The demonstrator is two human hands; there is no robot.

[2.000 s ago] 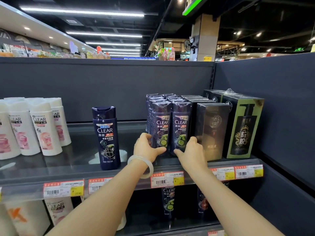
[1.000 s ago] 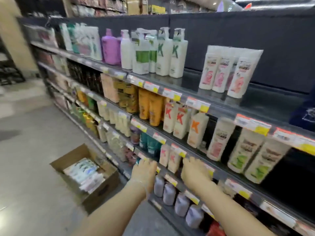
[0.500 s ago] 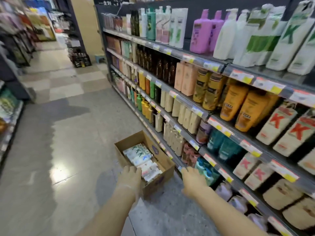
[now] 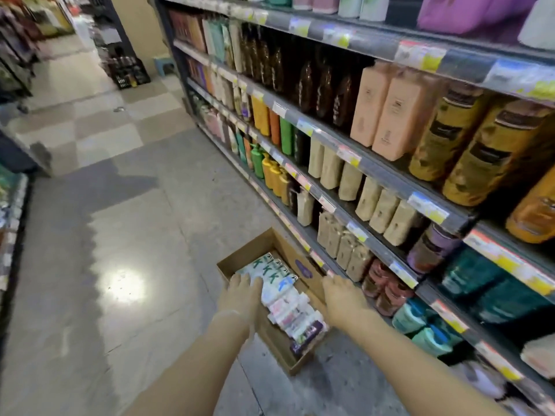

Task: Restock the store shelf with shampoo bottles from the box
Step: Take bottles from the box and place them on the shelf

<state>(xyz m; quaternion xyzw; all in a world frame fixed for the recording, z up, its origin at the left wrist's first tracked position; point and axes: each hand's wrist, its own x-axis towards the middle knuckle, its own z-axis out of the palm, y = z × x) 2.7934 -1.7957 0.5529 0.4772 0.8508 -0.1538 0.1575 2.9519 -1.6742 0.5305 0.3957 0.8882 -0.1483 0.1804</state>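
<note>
Shelving unit (image 4: 375,163) runs down my right side, several tiers, packed with bottles and pouches faced forward behind price-tag rails. Standard retail facing: labels out, front edge flush.

Floor (image 4: 126,211) is a tiled aisle with a glare spot, and the box sits on it.

Cardboard box (image 4: 288,349) is parked on the floor just beside the bottom shelf, flaps open, long side roughly parallel to the unit. My read: put there so stock moves box-to-shelf with minimal reach.

Contents: shampoo bottles (image 4: 279,292) lying flat, packed in a row. White ones with green K marks sit at the far end, pale/pink labels mid-box, something dark purple at the near end. Looks mostly full, so I judge restocking has a long way to go.

My left hand (image 4: 241,295) is over the box's left edge, fingers extended and loose, tips at or just above the white bottles. Contact: cannot tell, blurred. Nothing grasped.

My right hand (image 4: 342,298) is at the box's shelf-side wall, fingers relaxed and spread, holding nothing.

Both arms reach down and forward, which looks like a two-handed pickup approach.

Risk: flat-packed bottles are tight and slick, so the first one may need prying out.
</note>
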